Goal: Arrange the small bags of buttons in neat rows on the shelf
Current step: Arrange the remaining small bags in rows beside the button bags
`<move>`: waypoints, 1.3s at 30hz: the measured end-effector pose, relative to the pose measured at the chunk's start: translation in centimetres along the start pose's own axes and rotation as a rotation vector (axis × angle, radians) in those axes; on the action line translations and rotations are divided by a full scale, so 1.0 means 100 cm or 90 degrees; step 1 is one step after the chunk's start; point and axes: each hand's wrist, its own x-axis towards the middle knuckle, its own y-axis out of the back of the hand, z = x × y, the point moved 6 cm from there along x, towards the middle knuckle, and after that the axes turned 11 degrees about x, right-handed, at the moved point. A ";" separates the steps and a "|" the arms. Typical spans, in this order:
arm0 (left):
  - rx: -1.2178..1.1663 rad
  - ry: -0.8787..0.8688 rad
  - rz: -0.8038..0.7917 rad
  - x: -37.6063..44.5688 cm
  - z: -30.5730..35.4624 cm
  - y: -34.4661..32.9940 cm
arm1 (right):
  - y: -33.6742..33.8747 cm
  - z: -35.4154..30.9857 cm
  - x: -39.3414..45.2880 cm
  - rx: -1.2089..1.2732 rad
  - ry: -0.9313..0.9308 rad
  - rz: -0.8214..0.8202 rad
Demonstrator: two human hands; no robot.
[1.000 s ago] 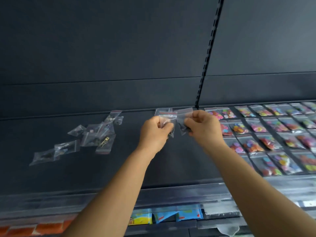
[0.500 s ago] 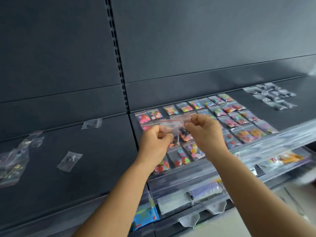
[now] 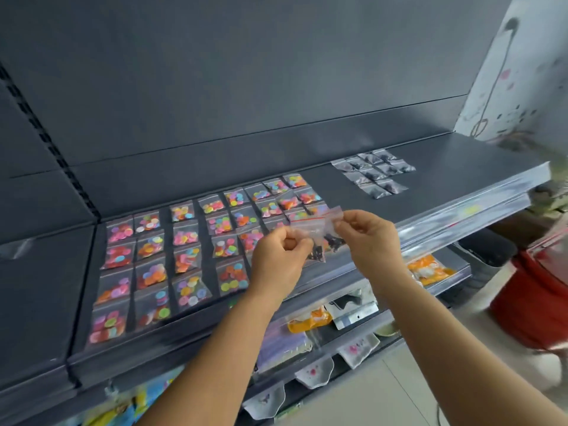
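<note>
Small clear bags of black buttons (image 3: pixel 319 241) hang between my two hands above the front of the dark shelf (image 3: pixel 445 167). My left hand (image 3: pixel 278 256) pinches them at the left and my right hand (image 3: pixel 370 238) pinches their red-striped tops at the right. Several bags of coloured buttons (image 3: pixel 184 238) lie in neat rows on the shelf, behind and left of my hands. A smaller block of black-button bags (image 3: pixel 373 173) lies in rows at the shelf's far right.
A clear plastic price rail (image 3: pixel 461 210) runs along the shelf's front edge. Lower shelves hold orange packets (image 3: pixel 427 270) and small dishes (image 3: pixel 313 372). A red bucket (image 3: pixel 534 299) stands on the floor at the right. A slotted upright (image 3: pixel 46 139) divides the shelf units.
The view has swung right along the shelf: the loose clear bags on the left are out of view, and the rows of coloured bags and the black-button block now fill the shelf. My hands still hold the bags.
</note>
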 end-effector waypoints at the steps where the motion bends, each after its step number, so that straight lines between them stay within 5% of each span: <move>1: 0.008 -0.007 -0.007 0.003 0.006 -0.012 | 0.011 0.002 0.005 0.000 -0.001 0.005; 23: 0.012 -0.048 -0.097 0.185 0.084 -0.223 | 0.178 0.049 0.214 -0.067 -0.030 0.190; 39: 0.273 0.019 0.075 0.231 0.119 -0.325 | 0.227 0.104 0.354 -0.194 -0.041 -0.062</move>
